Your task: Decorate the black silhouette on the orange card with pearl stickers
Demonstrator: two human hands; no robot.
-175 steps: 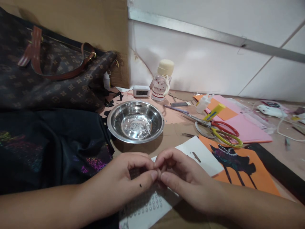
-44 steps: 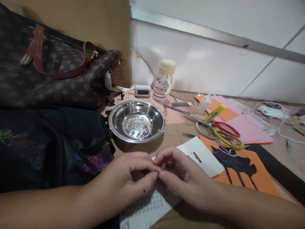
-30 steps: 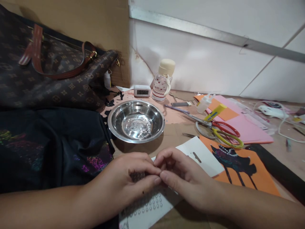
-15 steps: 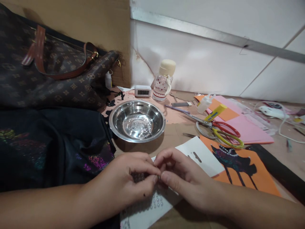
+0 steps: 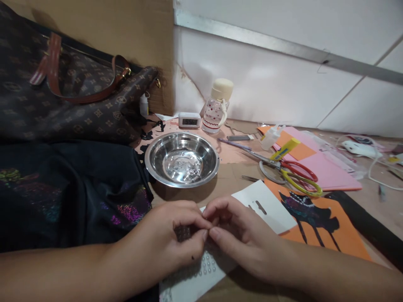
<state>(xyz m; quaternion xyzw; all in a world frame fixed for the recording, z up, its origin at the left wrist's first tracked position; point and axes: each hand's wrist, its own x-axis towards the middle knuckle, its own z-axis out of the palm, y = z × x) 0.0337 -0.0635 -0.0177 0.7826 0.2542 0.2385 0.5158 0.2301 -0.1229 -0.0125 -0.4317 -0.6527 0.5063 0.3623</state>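
My left hand (image 5: 171,239) and my right hand (image 5: 242,235) meet fingertip to fingertip low in the middle, both pinched over a white card of small pearl stickers (image 5: 201,272). What the fingertips hold is too small to make out. The card runs under both hands, and its far end with a hang slot (image 5: 267,205) shows beyond my right hand. To the right lies an orange sheet with a black glittery cut-out figure (image 5: 310,212).
A steel bowl (image 5: 181,160) holding small shiny bits sits just beyond my hands. Dark fabric (image 5: 69,188) and a brown patterned handbag (image 5: 72,100) fill the left. Scissors (image 5: 291,174), pink and orange sheets (image 5: 317,163), a small clock (image 5: 189,120) and a bottle (image 5: 217,107) lie farther back.
My hands stay pinched together over the sticker card, with only slight finger shifts. The view has drifted a little.
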